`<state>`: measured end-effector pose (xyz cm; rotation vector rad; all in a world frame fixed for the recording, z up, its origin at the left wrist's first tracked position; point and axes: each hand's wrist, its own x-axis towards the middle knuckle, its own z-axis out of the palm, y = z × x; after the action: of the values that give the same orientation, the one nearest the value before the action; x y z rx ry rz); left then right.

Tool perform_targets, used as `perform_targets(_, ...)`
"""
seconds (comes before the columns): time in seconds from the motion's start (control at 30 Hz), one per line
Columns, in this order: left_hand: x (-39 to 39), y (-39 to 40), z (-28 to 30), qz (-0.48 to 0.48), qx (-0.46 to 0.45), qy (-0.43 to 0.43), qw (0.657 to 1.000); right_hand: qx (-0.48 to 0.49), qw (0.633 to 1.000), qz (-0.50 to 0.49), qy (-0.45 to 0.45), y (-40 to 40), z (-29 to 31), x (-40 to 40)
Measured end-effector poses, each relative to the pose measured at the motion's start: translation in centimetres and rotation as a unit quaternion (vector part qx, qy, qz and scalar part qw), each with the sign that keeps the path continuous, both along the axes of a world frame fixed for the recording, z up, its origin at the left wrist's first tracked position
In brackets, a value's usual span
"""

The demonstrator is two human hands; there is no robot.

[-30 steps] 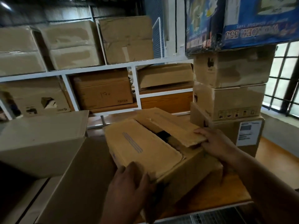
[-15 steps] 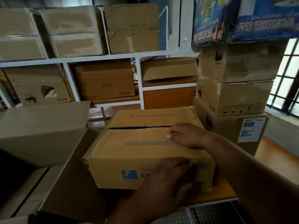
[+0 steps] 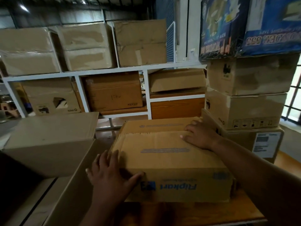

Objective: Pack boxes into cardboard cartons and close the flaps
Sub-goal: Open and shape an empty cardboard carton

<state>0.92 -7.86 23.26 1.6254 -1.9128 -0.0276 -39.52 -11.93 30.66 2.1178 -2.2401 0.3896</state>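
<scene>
**Two hands resting on a closed carton**

A brown carton [image 3: 171, 160] sits on a wooden table [image 3: 195, 214], straight ahead of the person and close to their body. Its top flaps are folded down, meeting along a seam that runs across the top from left to right. Blue printing on the near side reads upside down.

The left hand [image 3: 112, 176] lies at the carton's near left corner. Its fingers are spread and nearly straight, lying over the corner onto the top, and the thumb reaches out along the near side. It holds nothing.

The right hand [image 3: 198, 136] lies flat on the top at the far right, palm down, with fingers extended across the seam. It grips nothing; it only presses on the flaps.

To the left, just beside the carton, stands a bigger open box [image 3: 48, 141] with one large flap raised. To the right, touching or nearly touching the carton, is a stack [image 3: 247, 103] of brown cartons, with a blue printed box [image 3: 250, 25] on top. Behind, a white shelf [image 3: 114, 69] holds more brown cartons on two levels. A barred window [image 3: 294, 98] shows at the far right.
</scene>
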Motion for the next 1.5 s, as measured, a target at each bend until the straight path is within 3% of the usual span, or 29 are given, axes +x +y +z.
perform_targets(0.1,-0.6,0.2,-0.4,-0.002,0.072,0.099,0.993,-0.156,0.985,0.039,0.069,0.0,1.9,0.2)
perform_targets(0.2,-1.5,0.2,0.2,-0.009,0.049,0.180,0.982,-0.346,0.928,0.074,0.116,1.3,6.5,1.5)
perform_targets(0.27,-2.0,0.2,0.5,-0.027,0.030,0.231,0.972,-0.379,0.906,0.099,0.162,3.4,9.6,2.7)
perform_targets(0.37,-2.4,0.6,0.4,-0.089,0.027,0.314,0.945,-0.303,0.919,0.155,0.197,7.7,12.4,4.0)
perform_targets(0.43,-2.3,1.2,-0.2,-0.176,-0.003,0.362,0.915,-0.191,0.952,0.162,0.175,10.7,12.8,4.0)
perform_targets(0.53,-1.7,2.7,-0.3,-0.244,-0.015,0.430,0.869,0.008,0.987,0.162,0.006,14.2,11.1,3.5)
perform_targets(0.63,0.2,3.7,0.6,-0.276,0.063,0.475,0.833,0.122,0.972,0.163,-0.120,15.4,8.0,2.5)
perform_targets(0.7,1.7,4.0,1.4,-0.282,0.075,0.427,0.856,0.140,0.971,0.173,-0.086,14.7,5.6,2.2)
perform_targets(0.73,2.2,4.0,1.9,-0.292,0.068,0.361,0.883,0.130,0.974,0.179,-0.041,14.0,4.3,2.1)
perform_targets(0.83,1.3,3.9,3.9,-0.280,0.091,0.035,0.955,0.076,0.983,0.161,0.048,11.3,0.3,2.4)
perform_targets(0.87,-0.1,3.7,4.4,-0.262,0.082,-0.058,0.960,0.056,0.986,0.149,0.059,10.5,-0.7,2.6)
perform_targets(0.93,-4.2,3.6,4.9,-0.246,0.036,-0.141,0.958,0.018,0.988,0.132,0.082,9.2,-2.3,2.9)
perform_targets(1.07,-11.0,3.3,5.2,-0.228,-0.009,-0.185,0.956,-0.027,0.986,0.137,0.092,8.7,-3.5,3.4)
perform_targets(1.2,-11.9,4.8,5.1,-0.225,-0.051,-0.170,0.958,-0.049,0.981,0.182,0.051,12.6,-3.5,3.7)
perform_targets(1.37,-11.1,5.4,5.7,-0.268,0.073,-0.054,0.959,0.007,0.974,0.226,0.018,19.4,-2.8,4.9)
perform_targets(1.5,-12.6,2.9,6.3,-0.253,0.103,-0.182,0.944,0.019,0.971,0.237,0.015,21.5,-3.1,5.7)
